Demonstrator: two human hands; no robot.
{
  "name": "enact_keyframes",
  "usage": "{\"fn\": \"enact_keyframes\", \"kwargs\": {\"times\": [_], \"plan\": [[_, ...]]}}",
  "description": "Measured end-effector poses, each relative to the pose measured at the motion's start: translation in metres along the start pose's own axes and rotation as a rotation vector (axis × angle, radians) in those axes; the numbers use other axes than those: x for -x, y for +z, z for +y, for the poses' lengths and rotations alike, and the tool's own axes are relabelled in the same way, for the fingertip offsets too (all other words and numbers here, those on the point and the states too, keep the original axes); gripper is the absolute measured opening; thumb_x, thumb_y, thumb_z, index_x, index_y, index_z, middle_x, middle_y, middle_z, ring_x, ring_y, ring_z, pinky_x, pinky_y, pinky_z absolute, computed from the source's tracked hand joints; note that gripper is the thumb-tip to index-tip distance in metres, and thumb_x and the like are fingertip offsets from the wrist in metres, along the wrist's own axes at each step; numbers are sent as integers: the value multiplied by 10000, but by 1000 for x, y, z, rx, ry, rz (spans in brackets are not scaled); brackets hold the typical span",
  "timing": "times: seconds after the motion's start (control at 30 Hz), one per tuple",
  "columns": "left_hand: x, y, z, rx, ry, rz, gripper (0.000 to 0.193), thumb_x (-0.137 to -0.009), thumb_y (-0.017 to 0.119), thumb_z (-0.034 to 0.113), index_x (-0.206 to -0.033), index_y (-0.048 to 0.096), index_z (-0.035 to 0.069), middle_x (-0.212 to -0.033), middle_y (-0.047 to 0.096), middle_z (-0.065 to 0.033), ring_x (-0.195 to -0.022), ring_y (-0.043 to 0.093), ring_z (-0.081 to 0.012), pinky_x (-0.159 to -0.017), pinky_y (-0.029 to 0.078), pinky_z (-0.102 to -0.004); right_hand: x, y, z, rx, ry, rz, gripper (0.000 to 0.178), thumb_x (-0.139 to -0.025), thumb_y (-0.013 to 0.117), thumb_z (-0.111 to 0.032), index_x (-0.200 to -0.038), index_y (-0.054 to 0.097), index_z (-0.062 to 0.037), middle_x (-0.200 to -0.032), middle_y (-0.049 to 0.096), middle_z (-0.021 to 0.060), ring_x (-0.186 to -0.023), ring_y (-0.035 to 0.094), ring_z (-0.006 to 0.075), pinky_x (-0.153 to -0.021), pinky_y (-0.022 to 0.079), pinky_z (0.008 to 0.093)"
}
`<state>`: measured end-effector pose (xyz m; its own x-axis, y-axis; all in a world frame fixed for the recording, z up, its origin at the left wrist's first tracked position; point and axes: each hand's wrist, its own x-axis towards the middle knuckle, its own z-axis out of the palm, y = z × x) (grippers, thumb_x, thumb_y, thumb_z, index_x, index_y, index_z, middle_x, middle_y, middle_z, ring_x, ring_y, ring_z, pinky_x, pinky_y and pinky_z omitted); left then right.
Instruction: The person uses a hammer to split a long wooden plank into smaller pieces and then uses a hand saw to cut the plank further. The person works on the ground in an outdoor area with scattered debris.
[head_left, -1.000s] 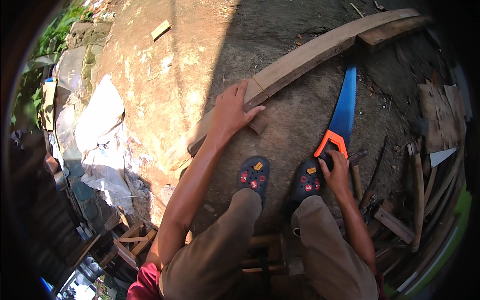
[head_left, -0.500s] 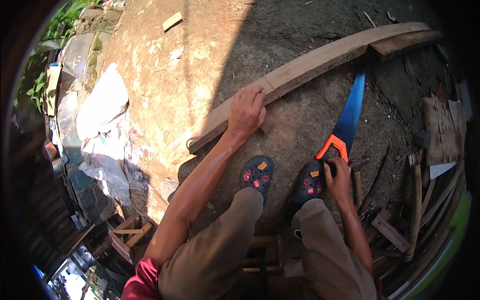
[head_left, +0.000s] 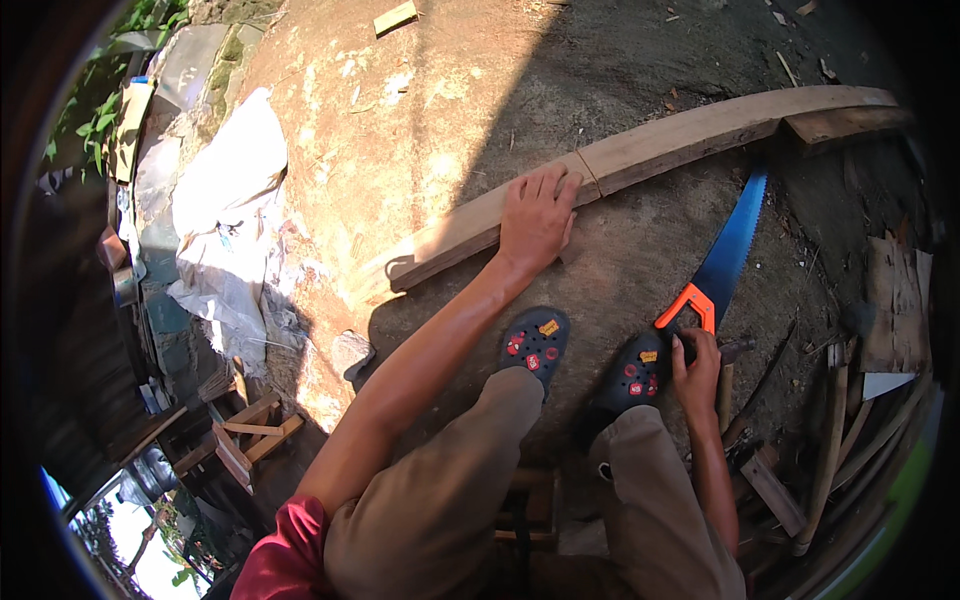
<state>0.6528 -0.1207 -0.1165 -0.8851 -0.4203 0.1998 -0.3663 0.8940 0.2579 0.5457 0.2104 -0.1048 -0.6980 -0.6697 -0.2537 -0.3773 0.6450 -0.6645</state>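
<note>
A long wooden beam (head_left: 690, 138) runs across the ground in front of me, with a thin dark line (head_left: 588, 172) across it. My left hand (head_left: 538, 215) grips the beam just left of that line, fingers over its top and near edge. To the right lies a handsaw (head_left: 735, 235) with a blue toothed blade and an orange and black handle, its tip pointing away toward the beam. My right hand (head_left: 697, 368) is closed at the rear of the saw handle, beside my right shoe (head_left: 632, 375). The palm side of its grip is partly hidden.
A short wood piece (head_left: 850, 124) lies against the beam's far right end. What looks like a hammer (head_left: 727, 390) sits right of my right hand. Scrap wood and poles (head_left: 828, 460) pile at the right. White sacking (head_left: 230, 170) and a stone (head_left: 352, 355) are at left.
The view has shifted, moving the scene rightward. My right hand's fingers have closed more around the saw handle. My left hand stays on the beam beside the line.
</note>
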Motion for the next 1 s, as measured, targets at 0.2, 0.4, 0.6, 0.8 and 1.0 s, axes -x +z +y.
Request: {"fn": "enact_keyframes", "kwargs": {"times": [0.2,0.4,0.6,0.8,1.0], "plan": [[-23,6,13,-166,-144,-185,840,-775,790,225,-1492,394,38,-1465,477,-150,-1325,486,-311,-1092,409,-503,1,2,3,9,-59,2,163,-935,673,-89,-1061,637,8,-1056,652,182,-1023,641,358,-911,474,417],[-19,9,0,-125,-33,-204,832,-803,770,223,-1501,369,12,-1492,471,-193,-1381,455,-340,-1105,406,-541,-1,3,2,11,-37,-2,155,-941,667,-89,-1056,633,10,-1040,653,175,-1001,648,344,-894,485,403],[-15,10,-5,-78,68,-175,753,-855,741,251,-1480,398,10,-1503,467,-204,-1399,450,-345,-1106,408,-544,-1,3,9,17,-82,21,163,-943,671,-100,-1057,635,11,-1049,649,168,-992,650,332,-883,487,404],[-14,-4,-21,134,-72,-203,761,-901,701,425,-1474,431,5,-1465,509,-199,-1385,465,-342,-1116,384,-509,1,-12,14,150,34,68,253,-953,663,-135,-1163,612,-3,-1167,612,182,-1132,593,357,-982,436,442],[-26,-8,-8,132,-345,-310,928,-841,726,591,-1462,435,-34,-1378,554,-235,-1309,514,-351,-1076,397,-476,13,-30,51,400,193,302,596,-935,697,-220,-1421,431,0,-1452,426,244,-1380,411,422,-1104,327,530]]}}
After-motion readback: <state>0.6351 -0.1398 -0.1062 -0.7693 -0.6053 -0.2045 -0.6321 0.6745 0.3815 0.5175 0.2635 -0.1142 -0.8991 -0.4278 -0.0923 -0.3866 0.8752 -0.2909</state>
